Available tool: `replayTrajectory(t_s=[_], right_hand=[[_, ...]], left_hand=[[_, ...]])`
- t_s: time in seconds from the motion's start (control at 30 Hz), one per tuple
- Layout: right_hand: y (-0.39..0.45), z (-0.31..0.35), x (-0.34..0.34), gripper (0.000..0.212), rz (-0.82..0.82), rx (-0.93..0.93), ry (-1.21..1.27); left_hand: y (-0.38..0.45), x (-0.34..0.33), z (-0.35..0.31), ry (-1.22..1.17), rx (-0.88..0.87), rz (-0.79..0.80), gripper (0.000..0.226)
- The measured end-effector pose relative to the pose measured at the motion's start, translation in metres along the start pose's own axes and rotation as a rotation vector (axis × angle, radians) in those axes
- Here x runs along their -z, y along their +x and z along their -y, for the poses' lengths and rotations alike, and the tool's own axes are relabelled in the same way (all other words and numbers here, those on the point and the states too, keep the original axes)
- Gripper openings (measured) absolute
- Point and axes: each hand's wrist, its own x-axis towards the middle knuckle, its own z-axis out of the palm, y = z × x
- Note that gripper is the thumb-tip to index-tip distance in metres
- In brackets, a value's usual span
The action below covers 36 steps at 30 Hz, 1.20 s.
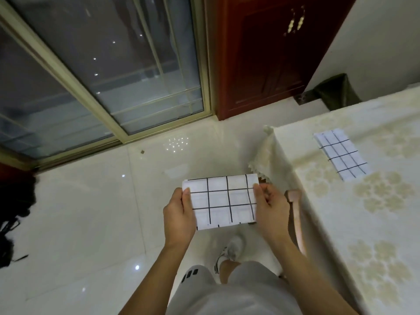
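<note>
A folded white cloth with a black grid pattern (221, 200) is held flat in the air above the floor, in front of my legs. My left hand (179, 214) pinches its left edge, thumb on top. My right hand (270, 206) pinches its right edge the same way. A second folded grid cloth (341, 153) lies on the table to the right, apart from both hands.
A table with a cream floral tablecloth (375, 223) fills the right side, its corner close to my right hand. A wooden chair back (295, 214) stands beside it. Glass sliding doors (102, 76), a red-brown cabinet (261, 53), dark bags (13, 212) at left, glossy tile floor.
</note>
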Motion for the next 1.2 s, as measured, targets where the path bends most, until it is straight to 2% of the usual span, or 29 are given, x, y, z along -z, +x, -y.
replayTrajectory(t_s=[0.2,0.33,0.57,0.77,0.97,1.2], right_hand=[[0.065,0.0,0.015,0.027,-0.053,-0.071,0.026],[0.093,0.003,0.021,0.022,-0.101,-0.119,0.066],[0.124,-0.013,0.043,0.019,-0.248,-0.225,0.08],[0.138,-0.04,0.063,0.019,-0.451,-0.37,0.125],[0.16,-0.039,0.085,0.02,-0.69,-0.464,0.21],[0.184,-0.041,0.097,0.018,-0.919,-0.574,0.149]], left_hand=[[0.05,-0.048,-0.036,0.075,-0.049,0.061,0.034],[0.076,-0.069,-0.056,0.108,-0.088,0.1,0.033],[0.109,-0.117,-0.086,0.156,-0.181,0.252,0.032],[0.132,-0.177,-0.117,0.19,-0.31,0.47,0.031],[0.159,-0.244,-0.147,0.19,-0.405,0.713,0.031],[0.187,-0.311,-0.177,0.136,-0.462,0.999,0.037]])
